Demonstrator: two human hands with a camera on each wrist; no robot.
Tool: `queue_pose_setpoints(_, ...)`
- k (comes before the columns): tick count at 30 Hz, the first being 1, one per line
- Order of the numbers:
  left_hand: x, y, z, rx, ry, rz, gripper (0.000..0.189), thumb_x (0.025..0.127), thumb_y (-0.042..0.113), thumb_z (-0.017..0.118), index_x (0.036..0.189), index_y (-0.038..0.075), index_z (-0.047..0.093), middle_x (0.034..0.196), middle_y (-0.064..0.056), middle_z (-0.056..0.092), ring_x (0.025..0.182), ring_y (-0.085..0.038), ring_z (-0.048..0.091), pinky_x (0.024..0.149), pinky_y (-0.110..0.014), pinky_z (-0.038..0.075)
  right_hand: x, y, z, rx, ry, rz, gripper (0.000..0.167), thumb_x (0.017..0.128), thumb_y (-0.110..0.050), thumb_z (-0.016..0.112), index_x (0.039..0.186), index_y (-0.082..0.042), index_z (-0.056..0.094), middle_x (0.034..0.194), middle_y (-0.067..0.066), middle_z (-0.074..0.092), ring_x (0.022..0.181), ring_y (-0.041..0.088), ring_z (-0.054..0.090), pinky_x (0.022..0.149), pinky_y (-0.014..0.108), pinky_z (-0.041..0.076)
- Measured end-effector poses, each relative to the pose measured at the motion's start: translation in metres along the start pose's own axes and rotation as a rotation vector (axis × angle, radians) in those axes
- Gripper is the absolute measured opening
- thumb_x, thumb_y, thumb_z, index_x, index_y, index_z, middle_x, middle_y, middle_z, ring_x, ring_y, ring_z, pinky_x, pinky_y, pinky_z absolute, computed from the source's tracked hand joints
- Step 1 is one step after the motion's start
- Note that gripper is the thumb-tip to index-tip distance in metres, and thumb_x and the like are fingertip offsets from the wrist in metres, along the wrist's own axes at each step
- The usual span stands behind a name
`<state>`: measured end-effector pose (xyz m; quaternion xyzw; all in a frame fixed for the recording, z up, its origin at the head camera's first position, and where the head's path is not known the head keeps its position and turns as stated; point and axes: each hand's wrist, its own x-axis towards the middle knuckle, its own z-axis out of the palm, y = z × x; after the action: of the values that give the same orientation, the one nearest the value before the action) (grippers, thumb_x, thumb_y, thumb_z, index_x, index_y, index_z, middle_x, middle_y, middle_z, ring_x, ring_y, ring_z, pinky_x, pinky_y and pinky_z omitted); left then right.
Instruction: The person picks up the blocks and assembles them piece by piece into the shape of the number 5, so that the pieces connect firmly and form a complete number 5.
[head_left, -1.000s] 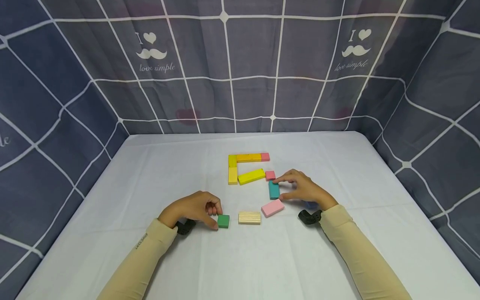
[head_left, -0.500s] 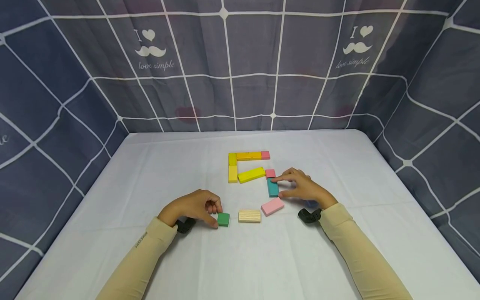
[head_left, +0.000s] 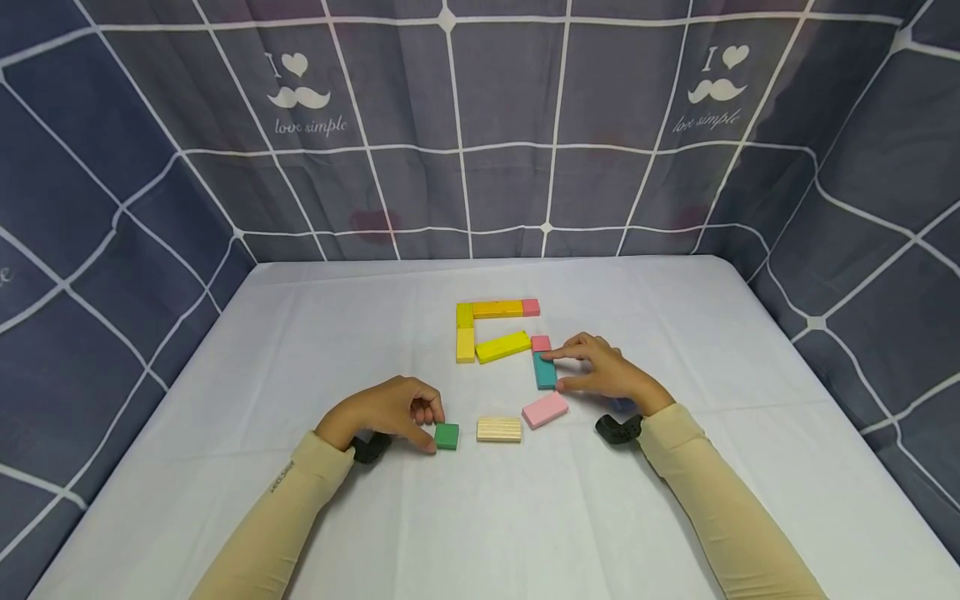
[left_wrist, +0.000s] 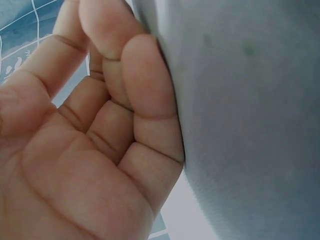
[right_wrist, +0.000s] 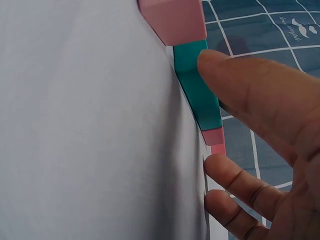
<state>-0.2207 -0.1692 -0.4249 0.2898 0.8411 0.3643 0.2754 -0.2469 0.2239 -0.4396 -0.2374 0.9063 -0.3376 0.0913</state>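
Observation:
My right hand point(head_left: 600, 371) holds a teal block point(head_left: 545, 371) at its right side, the index finger on its far end and the thumb at its near corner. In the right wrist view the thumb point(right_wrist: 215, 62) presses the side of the teal block point(right_wrist: 200, 90). A small pink block point(head_left: 541, 343) touches its far end. My left hand point(head_left: 393, 412) rests on the table beside a green block point(head_left: 447, 437), thumb tip at the block's left edge. The left wrist view shows curled fingers point(left_wrist: 150, 80) with nothing visible between them; the green block is out of that view.
A yellow block point(head_left: 504, 347) lies at a slant left of the small pink block. More yellow blocks point(head_left: 466, 333) form a corner, ending in another pink block point(head_left: 531, 307). Nearer lie a larger pink block point(head_left: 545, 410) and a cream ridged block point(head_left: 498, 429). A blue block point(head_left: 623, 405) is partly hidden under the right wrist.
The right hand has nudged the teal block slightly left and away from me, up against the small pink block. The left hand and green block have stayed put. The head view has tilted slightly.

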Motion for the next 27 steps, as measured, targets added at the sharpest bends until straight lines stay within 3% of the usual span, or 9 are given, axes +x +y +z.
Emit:
queue_pose_setpoints(16, 0.0001, 0.0021, -0.0006, -0.003, -0.002, -0.009, 0.027, 0.076, 0.008, 0.097, 0.092, 0.01, 0.076, 0.081, 0.0, 0.06, 0.078, -0.014, 0.053, 0.071, -0.023, 0.046, 0.0011, -0.0009, -0.0006, 0.008, 0.0, 0.008, 0.054, 0.095, -0.02, 0.086, 0.145, -0.011, 0.07, 0.132, 0.02, 0.06, 0.123, 0.04, 0.05, 0.103, 0.069, 0.033)
queue_pose_setpoints(24, -0.0006, 0.0021, -0.0007, -0.002, -0.001, -0.015, 0.027, 0.076, 0.009, 0.097, 0.092, 0.011, 0.076, 0.081, 0.001, 0.059, 0.078, -0.014, 0.053, 0.072, -0.023, 0.046, 0.0015, 0.002, -0.0019, 0.022, -0.009, -0.016, 0.054, 0.096, -0.019, 0.084, 0.146, -0.009, 0.068, 0.134, 0.021, 0.062, 0.124, 0.041, 0.052, 0.1, 0.059, 0.038)
queue_pose_setpoints(27, -0.0003, 0.0015, -0.0001, -0.002, -0.002, -0.013, 0.027, 0.076, 0.01, 0.097, 0.092, 0.011, 0.076, 0.081, 0.001, 0.059, 0.079, -0.014, 0.053, 0.072, -0.023, 0.046, 0.0, 0.0036, -0.0032, 0.065, -0.023, -0.009, 0.052, 0.098, -0.018, 0.082, 0.147, -0.007, 0.067, 0.135, 0.021, 0.062, 0.128, 0.042, 0.052, 0.106, 0.061, 0.04)
